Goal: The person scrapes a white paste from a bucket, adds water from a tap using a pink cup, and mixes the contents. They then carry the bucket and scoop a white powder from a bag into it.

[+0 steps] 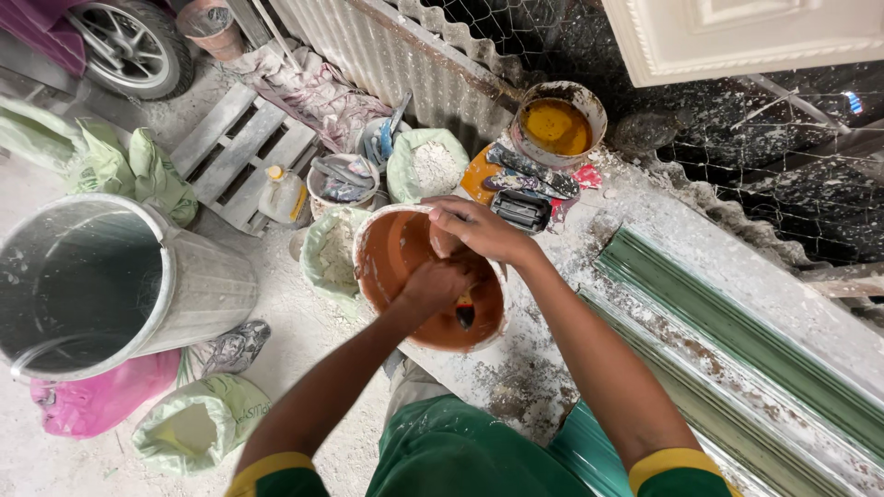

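Over the dusty workbench [552,368], both hands work inside an orange bucket [391,262]: left hand [433,283] closed around a dark-tipped tool [465,313], right hand [479,230] gripping the rim

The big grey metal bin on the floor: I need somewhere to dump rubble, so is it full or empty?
Empty: the big grey metal bin shows bare inner walls.
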{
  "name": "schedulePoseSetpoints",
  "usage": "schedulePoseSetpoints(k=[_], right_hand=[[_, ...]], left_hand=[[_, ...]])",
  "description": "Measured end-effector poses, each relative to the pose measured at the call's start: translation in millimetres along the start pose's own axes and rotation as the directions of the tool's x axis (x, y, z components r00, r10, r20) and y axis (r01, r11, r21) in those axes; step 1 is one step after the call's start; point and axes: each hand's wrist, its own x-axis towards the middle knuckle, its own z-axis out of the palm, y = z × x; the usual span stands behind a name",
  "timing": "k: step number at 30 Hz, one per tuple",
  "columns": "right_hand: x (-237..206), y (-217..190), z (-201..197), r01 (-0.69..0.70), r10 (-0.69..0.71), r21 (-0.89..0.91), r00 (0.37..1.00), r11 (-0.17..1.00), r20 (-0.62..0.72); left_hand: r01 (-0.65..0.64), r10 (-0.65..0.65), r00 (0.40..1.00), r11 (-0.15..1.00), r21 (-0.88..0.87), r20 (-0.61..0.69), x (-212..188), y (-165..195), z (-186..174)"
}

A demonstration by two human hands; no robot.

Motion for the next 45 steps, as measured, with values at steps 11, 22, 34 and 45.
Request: schedulePoseSetpoints(k=[11,22,34,45], right_hand=[[-18.1,13.1,10.1,0.149,-0.130,0.103,0.976,0.983,-0.177],[-39.4,15.0,-3.9,-0.055,0.100,0.231,0.977,0.971,-0.186],[-32.2,30.8,3.5,0.182,-0.135,0.158,0.953,0.970,-0.269],[-59.0,17.0,21.8,0.229,-0.149,0.133,0.883,0.964,-0.445]], left_hand=[[0.484,-0.255,0.872,0.580,-0.655,0.419,-45.9,3.6,-62.8],[0.504,-0.529,0.816,0.849,-0.162,-0.233,-78.1,-58.1,-39.7],[-0.017,-0.533,0.740,0.595,-0.804,-0.410,-76.5,-24.0,-88.5],[0.237,-0.179,0.968,0.402,-0.885,0.177,-69.6,15.3,-32.8]])
